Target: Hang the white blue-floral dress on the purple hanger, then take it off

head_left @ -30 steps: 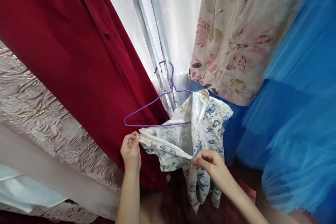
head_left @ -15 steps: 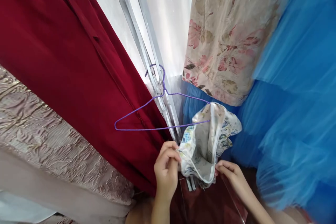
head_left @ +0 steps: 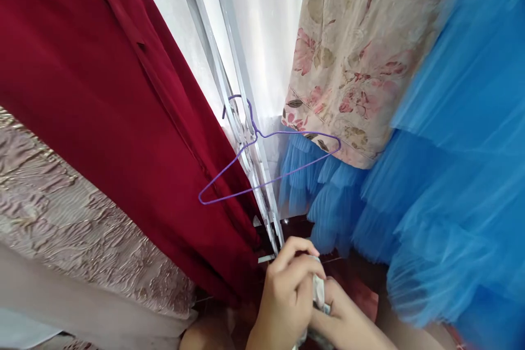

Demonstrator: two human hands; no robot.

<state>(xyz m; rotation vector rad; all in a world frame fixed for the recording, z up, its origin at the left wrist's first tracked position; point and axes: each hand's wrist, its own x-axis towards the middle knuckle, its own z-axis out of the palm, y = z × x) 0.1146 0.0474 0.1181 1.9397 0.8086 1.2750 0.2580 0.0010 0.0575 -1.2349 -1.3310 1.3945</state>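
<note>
Pale garment (head_left: pixel 318 291), bunched, mostly hidden

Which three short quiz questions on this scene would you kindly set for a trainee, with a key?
1. Multiple choice: What do the left hand and right hand hold between them? a) scissors; b) bunched pale cloth; c) a shoe.
2. True or false: The left hand is touching the purple hanger.
3. Fill in: The layered tulle at the right of the view is ___.

Key: 1. b; 2. false, the hanger is apart from both hands; 3. blue.
</note>
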